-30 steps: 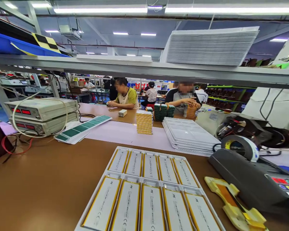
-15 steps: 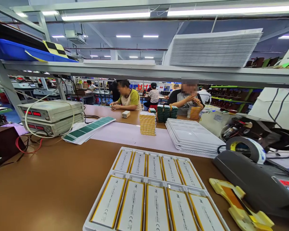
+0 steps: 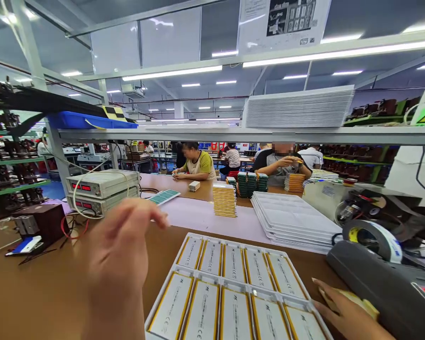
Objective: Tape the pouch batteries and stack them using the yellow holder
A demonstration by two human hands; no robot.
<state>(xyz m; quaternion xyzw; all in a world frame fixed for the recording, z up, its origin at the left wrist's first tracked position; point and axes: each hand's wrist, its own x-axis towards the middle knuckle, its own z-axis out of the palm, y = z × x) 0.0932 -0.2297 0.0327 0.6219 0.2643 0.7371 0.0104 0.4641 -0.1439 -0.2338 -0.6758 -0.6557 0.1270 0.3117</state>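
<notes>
The tray (image 3: 165, 286) lies on the brown desk (image 3: 31, 297), angled away from the wearer, its near edge cut off by the frame. Open desk spreads to its left; on the right only a narrow strip parts it from the black machine (image 3: 375, 283). The left hand (image 3: 118, 255) is raised beside the tray's left edge, above the desk, fingers bent; nothing shows in it. The right hand (image 3: 352, 309) is at the tray's right edge, over the yellow holder (image 3: 370, 309), finger and thumb apart.

Flat, pale cells (image 3: 203, 307) with gold edges fill two visible rows of the white, moulded tray. Behind stand a neat block of cells (image 3: 224, 200) and smooth white trays (image 3: 290, 212), on a pale lilac sheet (image 3: 187, 212). Two boxy meters (image 3: 101, 183) sit to the left, and a tape roll (image 3: 394, 245) rests by the machine.

The left hand is blurred, so how wide it opens cannot be told. The right hand hides much of the holder; whether it grips it is unclear. The machine runs out of frame.
</notes>
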